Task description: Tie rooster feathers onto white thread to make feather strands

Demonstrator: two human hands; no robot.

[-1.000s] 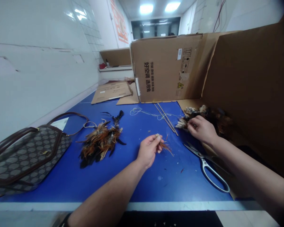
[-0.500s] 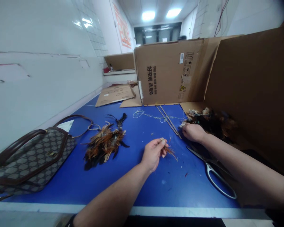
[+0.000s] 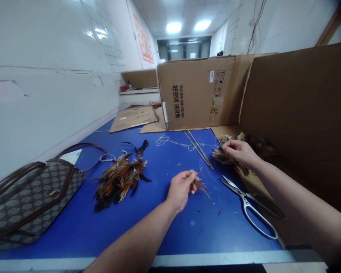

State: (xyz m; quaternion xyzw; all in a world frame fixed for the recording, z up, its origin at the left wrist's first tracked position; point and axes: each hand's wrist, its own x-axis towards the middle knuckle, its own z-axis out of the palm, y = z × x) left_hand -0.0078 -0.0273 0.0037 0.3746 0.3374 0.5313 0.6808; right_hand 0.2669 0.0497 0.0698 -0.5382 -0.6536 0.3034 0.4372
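My left hand is closed in a pinch over the middle of the blue table, around the pale quill ends of a small bunch of reddish-brown feathers. The feather tips point right and toward me. My right hand pinches at the feathers of a brown and black pile on the right; exactly how many it grips is hidden. Below that hand lie scissors with silver handles, blades slightly apart. A larger clump of brown and black feathers rests left of my left hand.
A patterned handbag stands at the left by the wall. Thin sticks and loose pale string lie beyond my hands. Large cardboard encloses the back and right; flat cardboard lies at the back left.
My right hand has shifted slightly up and right, and brown feathers now show beneath it. The left hand keeps its feather bunch. The view has tilted and turned a little.
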